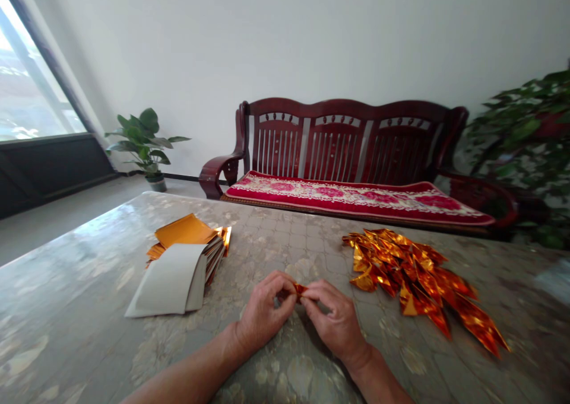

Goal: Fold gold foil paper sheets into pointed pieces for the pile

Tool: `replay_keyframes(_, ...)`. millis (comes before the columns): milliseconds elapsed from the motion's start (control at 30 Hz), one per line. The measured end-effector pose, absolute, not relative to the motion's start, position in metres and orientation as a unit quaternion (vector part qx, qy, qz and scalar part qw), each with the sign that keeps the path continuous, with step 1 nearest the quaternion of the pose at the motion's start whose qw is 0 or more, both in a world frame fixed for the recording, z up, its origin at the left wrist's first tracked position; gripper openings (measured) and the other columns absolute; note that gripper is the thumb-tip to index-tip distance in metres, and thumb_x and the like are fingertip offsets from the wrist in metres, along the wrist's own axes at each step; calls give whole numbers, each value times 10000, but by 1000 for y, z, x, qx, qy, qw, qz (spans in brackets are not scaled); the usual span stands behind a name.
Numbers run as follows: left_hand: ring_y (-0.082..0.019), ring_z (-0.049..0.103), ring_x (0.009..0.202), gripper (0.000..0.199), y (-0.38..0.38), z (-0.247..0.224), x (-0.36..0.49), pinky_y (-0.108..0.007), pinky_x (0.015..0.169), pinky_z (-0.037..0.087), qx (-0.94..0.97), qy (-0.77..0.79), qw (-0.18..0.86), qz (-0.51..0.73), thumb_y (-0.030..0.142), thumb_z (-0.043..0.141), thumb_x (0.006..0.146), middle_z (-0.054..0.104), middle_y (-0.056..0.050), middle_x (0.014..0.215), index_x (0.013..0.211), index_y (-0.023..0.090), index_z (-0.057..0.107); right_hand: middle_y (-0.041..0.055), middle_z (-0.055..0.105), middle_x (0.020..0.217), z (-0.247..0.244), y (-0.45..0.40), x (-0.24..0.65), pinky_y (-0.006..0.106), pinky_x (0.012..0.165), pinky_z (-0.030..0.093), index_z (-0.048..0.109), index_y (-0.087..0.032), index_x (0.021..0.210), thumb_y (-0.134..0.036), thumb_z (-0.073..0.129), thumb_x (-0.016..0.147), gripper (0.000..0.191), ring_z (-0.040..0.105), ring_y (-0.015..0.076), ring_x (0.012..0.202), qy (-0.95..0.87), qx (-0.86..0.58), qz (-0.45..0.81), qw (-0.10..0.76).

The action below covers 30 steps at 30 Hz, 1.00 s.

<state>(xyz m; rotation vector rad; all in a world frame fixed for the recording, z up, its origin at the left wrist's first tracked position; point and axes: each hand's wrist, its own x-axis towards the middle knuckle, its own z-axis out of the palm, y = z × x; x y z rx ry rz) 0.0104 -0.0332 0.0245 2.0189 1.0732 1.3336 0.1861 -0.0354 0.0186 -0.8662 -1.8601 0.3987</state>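
Between the fingertips of both hands is a small piece of orange foil paper (300,288), mostly hidden by the fingers. My left hand (267,306) pinches its left end, and my right hand (333,315) pinches the right end. To the left on the table lies a fanned stack of paper sheets, with a grey-white sheet (167,279) in front and gold-orange sheets (184,231) behind. A heap of shiny folded orange foil pieces (414,270) lies to the right of my right hand.
The table (267,232) has a patterned grey covering. Clear plastic (554,279) lies at its right edge. Beyond stands a dark red wooden bench (332,137) with a red floral cushion (356,197). Potted plants (145,140) flank it on both sides.
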Motion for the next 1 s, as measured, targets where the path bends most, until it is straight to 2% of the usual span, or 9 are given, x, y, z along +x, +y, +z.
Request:
replay_keyframes(167, -110, 599, 729, 143, -32, 23, 11, -191, 632, 462, 737, 404, 237, 487, 51, 565, 794, 651, -22, 835, 754, 175, 623, 20, 675, 842, 19, -35, 185, 234, 735, 516, 663, -224, 860, -127, 586, 876, 125, 649, 138, 792, -780, -349, 156, 496)
replay_keyframes(800, -139, 638, 850, 150, -36, 22, 8, -236, 764, 491, 748, 404, 232, 473, 95, 532, 843, 690, -25, 892, 823, 198, 638, 29, 674, 861, 21, -36, 187, 249, 746, 521, 653, -230, 901, -130, 547, 903, 146, 650, 145, 807, -796, -358, 114, 474)
replay_keyframes(1000, -129, 633, 803, 127, -36, 21, 8, -224, 746, 488, 748, 411, 237, 465, 106, 543, 851, 685, -14, 853, 806, 195, 622, 34, 672, 861, 21, -35, 187, 260, 747, 521, 654, -231, 904, -135, 529, 911, 158, 646, 152, 814, -799, -362, 118, 465)
